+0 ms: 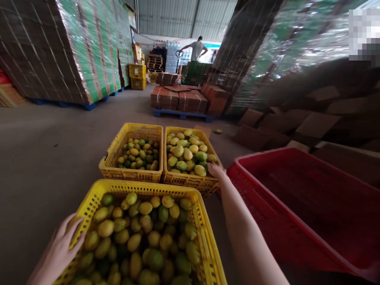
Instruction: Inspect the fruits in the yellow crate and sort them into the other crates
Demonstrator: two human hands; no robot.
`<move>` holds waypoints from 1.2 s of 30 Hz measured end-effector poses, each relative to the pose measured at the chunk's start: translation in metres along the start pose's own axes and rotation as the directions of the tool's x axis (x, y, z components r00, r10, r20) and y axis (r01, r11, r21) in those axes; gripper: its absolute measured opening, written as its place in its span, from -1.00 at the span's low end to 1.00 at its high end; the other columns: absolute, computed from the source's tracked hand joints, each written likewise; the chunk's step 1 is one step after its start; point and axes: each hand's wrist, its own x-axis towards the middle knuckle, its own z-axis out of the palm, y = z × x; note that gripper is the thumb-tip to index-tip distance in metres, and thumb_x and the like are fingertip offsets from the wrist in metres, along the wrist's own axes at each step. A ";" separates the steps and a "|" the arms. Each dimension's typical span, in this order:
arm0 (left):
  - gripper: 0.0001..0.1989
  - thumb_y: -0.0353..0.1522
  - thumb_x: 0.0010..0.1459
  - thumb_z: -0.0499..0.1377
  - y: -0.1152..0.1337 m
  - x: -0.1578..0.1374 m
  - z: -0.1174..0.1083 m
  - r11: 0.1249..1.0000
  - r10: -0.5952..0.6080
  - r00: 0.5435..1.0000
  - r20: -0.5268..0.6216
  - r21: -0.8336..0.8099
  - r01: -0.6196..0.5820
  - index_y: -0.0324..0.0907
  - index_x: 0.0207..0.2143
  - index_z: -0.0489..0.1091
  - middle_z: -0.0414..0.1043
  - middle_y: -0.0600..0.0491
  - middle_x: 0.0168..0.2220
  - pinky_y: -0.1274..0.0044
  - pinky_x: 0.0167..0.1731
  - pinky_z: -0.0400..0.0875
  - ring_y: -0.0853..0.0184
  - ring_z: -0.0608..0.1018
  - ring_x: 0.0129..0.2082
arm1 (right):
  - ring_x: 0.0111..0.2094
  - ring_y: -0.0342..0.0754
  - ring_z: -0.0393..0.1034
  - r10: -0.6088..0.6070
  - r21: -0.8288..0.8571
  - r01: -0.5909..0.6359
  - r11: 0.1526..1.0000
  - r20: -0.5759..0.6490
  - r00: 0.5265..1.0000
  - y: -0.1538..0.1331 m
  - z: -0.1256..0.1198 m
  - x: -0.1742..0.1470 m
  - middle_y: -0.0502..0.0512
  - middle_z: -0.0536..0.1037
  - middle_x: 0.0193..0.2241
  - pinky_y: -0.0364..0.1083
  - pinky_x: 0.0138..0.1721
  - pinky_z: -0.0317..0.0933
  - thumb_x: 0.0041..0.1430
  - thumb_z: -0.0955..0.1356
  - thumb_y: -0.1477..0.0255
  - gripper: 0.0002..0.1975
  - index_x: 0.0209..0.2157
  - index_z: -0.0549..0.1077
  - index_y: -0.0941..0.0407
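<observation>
My left hand (61, 243) rests on the left rim of the nearest yellow crate (148, 185), fingers spread and reaching over the edge. This crate is filled with green and yellow lemons (135, 241). My right arm stretches forward, and my right hand (216, 170) grips the right rim of a second yellow crate (190, 180), its fingertips beside the fruit inside. That crate is heaped with lighter lemons (187, 153). A third yellow crate (130, 173), to its left, holds smaller, mostly green lemons (139, 152).
A large red bin (267, 198) stands close on my right. Flattened cardboard (317, 124) lies behind it. Ahead are bundled cartons (178, 99) on a blue pallet (182, 114). Film-wrapped stacks (89, 47) rise on both sides. A person (197, 49) stands far back near a pallet jack (178, 57).
</observation>
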 end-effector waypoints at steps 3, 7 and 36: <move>-0.68 -0.18 0.21 0.05 0.002 0.003 -0.004 1.000 -0.008 1.000 -0.002 0.000 0.008 -0.04 -0.06 0.43 0.43 -0.10 0.04 0.27 -0.04 0.56 0.06 0.60 -0.05 | 0.18 0.33 0.34 0.041 0.030 -0.043 0.999 0.073 0.996 0.000 0.004 -0.012 0.39 0.53 0.07 0.44 0.15 0.13 0.32 0.15 0.42 -0.62 -0.17 0.59 0.14; -0.67 -0.18 0.26 0.02 0.011 0.008 -0.012 1.000 -0.005 1.000 0.027 0.000 0.005 -0.13 -0.07 0.42 0.39 -0.18 0.06 0.21 0.04 0.52 0.03 0.58 -0.01 | 0.26 0.20 0.25 -0.036 0.058 0.032 0.998 0.057 0.998 0.002 -0.009 -0.051 0.34 0.47 0.16 0.25 0.25 0.13 0.36 0.12 0.38 -0.60 -0.06 0.53 0.14; -0.78 -0.36 0.21 0.13 0.033 0.016 -0.031 0.998 -0.060 0.978 0.198 0.003 0.061 -0.21 -0.10 0.41 0.23 -0.23 0.21 0.18 0.19 0.37 0.01 0.43 0.15 | 0.05 0.18 0.53 -0.376 0.118 0.561 0.819 0.849 0.371 -0.211 0.090 -0.321 0.35 0.61 0.02 -0.03 -0.05 0.36 0.28 0.35 0.38 -0.69 0.00 0.55 0.18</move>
